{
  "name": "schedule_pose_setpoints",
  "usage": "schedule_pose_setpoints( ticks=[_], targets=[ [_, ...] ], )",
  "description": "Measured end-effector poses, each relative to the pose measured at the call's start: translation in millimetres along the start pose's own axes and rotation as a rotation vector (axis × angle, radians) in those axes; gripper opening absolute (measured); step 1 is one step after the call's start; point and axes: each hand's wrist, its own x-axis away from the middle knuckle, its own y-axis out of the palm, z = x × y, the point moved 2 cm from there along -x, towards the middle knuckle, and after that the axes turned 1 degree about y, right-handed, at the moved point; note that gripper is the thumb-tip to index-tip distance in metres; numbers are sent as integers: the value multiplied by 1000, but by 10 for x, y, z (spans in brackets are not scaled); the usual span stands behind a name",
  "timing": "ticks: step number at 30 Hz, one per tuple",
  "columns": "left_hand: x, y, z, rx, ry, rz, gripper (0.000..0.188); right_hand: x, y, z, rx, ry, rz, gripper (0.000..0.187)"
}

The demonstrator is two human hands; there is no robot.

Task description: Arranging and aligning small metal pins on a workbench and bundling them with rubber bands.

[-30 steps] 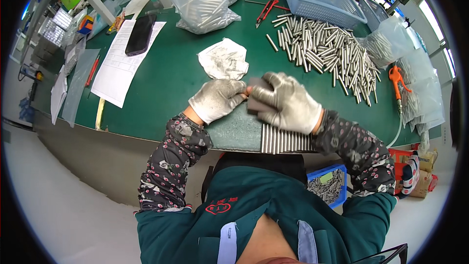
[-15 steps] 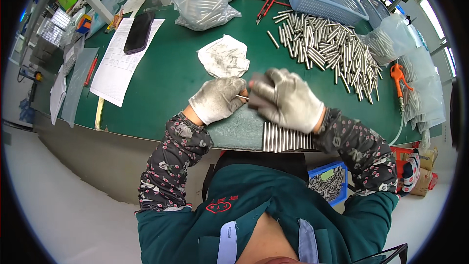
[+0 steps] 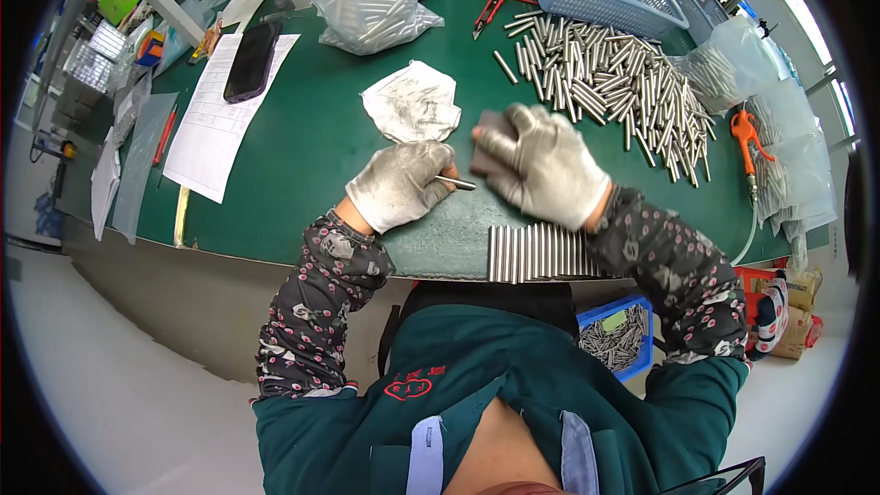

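Fingers curled shut, my left hand (image 3: 399, 187) grips a steel pin (image 3: 461, 183), its end jutting toward my right hand (image 3: 555, 165), which is wrapped around a dark block (image 3: 484, 163). A pin row (image 3: 541, 254) lies nearer me than my right hand; a pin heap (image 3: 614, 92) spreads beyond it.

White light is glaring at the windows (image 3: 799, 27) far to the right of the right grip (image 3: 545, 167), and the counter (image 3: 307, 174) is appearing bright and evenly lit. Steel rods (image 3: 532, 255) on the person's side of that grip are glinting in streaks. The right grip is looking slightly blurred, while the left grip (image 3: 401, 185) is looking crisper. Fisheye distortion is bowing the counter's near edge (the corners are sinking into black).
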Motion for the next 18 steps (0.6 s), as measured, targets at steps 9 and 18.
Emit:
schedule_pose_setpoints(
  ticks=[9, 18],
  targets=[
    [28, 16, 0, -7, -29, -29, 18, -22, -78, 20, 35, 52, 17, 36],
    [-5, 24, -31, -29, -43, -41, 17, 0, -127, 39, 81, -7, -7, 49]
  ],
)
